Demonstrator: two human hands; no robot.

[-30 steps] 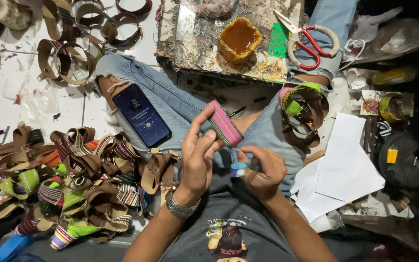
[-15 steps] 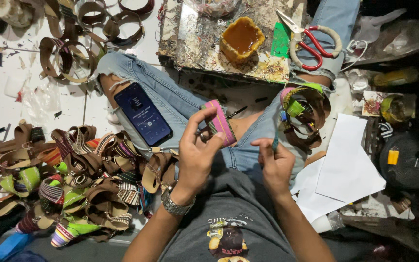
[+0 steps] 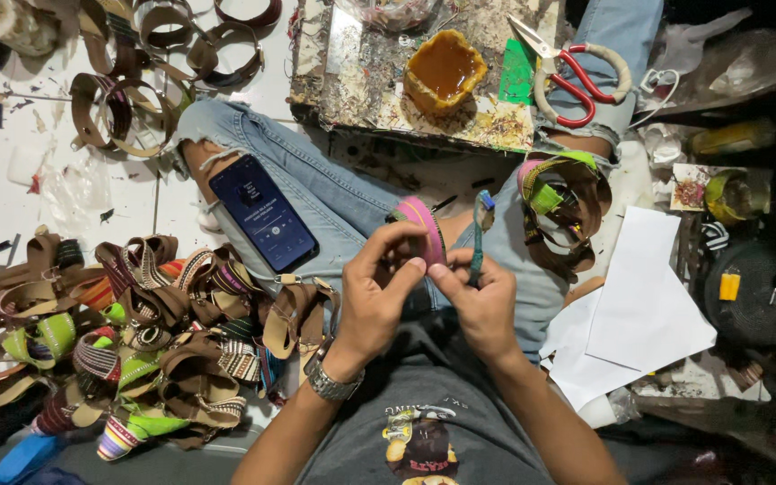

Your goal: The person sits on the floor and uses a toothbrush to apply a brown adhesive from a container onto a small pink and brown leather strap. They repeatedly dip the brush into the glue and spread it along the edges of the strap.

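At the centre of the frame your left hand (image 3: pixel 379 287) pinches a pink striped strap (image 3: pixel 424 229) between thumb and fingertips; your right hand (image 3: pixel 482 301) meets it, fingers closed round a thin green brush (image 3: pixel 478 238) (bristle end up); a phone (image 3: pixel 262 211) lies on your thigh, left of centre; scissors (image 3: pixel 572 72) rest upper right.

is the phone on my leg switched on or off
On. The phone lies face up on the left thigh, and its screen glows blue with white text and round controls showing.
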